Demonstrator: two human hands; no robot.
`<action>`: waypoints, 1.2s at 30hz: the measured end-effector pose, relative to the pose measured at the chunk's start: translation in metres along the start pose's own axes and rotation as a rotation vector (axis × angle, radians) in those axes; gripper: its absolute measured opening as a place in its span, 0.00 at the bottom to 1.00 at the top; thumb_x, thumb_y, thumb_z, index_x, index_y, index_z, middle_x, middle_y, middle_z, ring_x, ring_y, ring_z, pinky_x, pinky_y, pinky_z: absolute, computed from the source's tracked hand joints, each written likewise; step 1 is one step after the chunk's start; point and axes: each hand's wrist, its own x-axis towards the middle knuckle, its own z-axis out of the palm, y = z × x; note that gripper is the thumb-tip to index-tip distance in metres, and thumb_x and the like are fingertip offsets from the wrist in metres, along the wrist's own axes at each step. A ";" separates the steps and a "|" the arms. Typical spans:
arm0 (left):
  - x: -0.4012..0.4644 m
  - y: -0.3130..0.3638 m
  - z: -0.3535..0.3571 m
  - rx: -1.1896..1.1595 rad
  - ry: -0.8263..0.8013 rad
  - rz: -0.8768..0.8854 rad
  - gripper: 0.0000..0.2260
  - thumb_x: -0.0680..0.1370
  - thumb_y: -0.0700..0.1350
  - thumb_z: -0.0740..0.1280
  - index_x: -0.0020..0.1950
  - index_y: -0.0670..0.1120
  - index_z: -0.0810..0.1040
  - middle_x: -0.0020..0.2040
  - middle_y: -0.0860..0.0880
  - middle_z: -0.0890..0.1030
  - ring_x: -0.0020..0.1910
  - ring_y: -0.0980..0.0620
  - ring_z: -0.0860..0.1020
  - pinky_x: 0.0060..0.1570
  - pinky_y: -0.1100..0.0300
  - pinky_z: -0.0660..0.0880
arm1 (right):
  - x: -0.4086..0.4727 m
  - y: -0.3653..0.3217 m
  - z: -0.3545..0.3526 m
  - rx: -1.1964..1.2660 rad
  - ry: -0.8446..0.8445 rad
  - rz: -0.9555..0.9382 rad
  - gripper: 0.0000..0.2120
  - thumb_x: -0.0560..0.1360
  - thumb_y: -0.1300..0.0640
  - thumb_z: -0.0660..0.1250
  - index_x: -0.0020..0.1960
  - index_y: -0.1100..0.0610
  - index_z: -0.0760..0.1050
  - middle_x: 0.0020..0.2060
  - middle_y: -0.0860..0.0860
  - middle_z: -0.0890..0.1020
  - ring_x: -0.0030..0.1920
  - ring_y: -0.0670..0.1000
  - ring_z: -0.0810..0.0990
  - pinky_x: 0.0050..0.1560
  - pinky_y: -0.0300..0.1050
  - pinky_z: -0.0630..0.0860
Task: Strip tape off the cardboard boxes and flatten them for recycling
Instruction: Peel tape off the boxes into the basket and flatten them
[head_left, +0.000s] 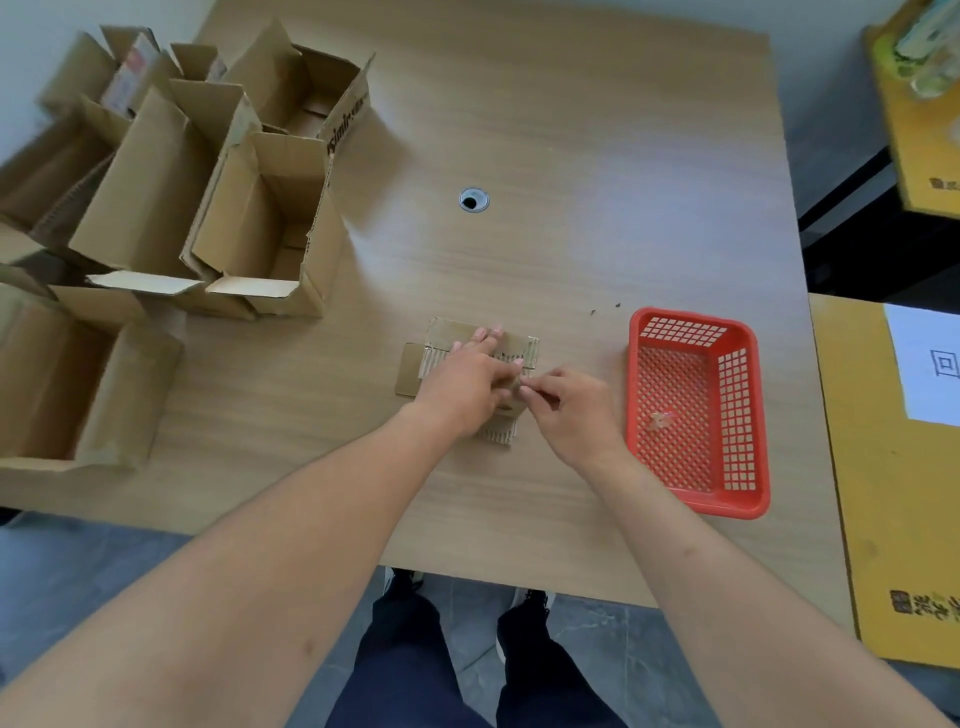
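Tape-strip step underway: left hand (467, 379) presses flat on the small brown flattened cardboard box (480, 345), mid-table toward the near edge; right hand (563, 408) pinches something at its right side, prob. tape, too small to tell. Next: peel clear, drop in the red plastic mesh basket (748, 415) by the right edge.

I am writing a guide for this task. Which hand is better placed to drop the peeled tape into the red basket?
The right hand, probably. It pinches at the small flattened box on the side next to the red basket, while the left hand presses the cardboard down.
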 end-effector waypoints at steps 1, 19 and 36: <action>0.000 0.000 0.001 -0.003 0.004 0.002 0.20 0.82 0.46 0.68 0.74 0.55 0.74 0.84 0.50 0.51 0.82 0.50 0.48 0.79 0.51 0.44 | 0.001 0.001 -0.002 0.002 -0.023 -0.009 0.07 0.74 0.63 0.76 0.51 0.57 0.88 0.40 0.53 0.85 0.39 0.52 0.81 0.44 0.44 0.75; -0.008 -0.015 0.015 -0.015 0.127 0.127 0.20 0.82 0.51 0.67 0.75 0.53 0.73 0.83 0.48 0.52 0.82 0.49 0.50 0.79 0.53 0.44 | 0.026 0.000 0.002 0.391 0.092 0.526 0.10 0.81 0.66 0.64 0.44 0.54 0.74 0.44 0.58 0.86 0.37 0.51 0.87 0.46 0.55 0.85; -0.007 -0.015 0.011 0.035 0.093 0.120 0.22 0.83 0.52 0.66 0.77 0.54 0.70 0.84 0.50 0.50 0.82 0.51 0.48 0.79 0.54 0.45 | 0.029 -0.002 -0.010 -0.080 -0.101 0.143 0.09 0.76 0.57 0.75 0.55 0.55 0.86 0.45 0.52 0.87 0.46 0.51 0.83 0.53 0.47 0.76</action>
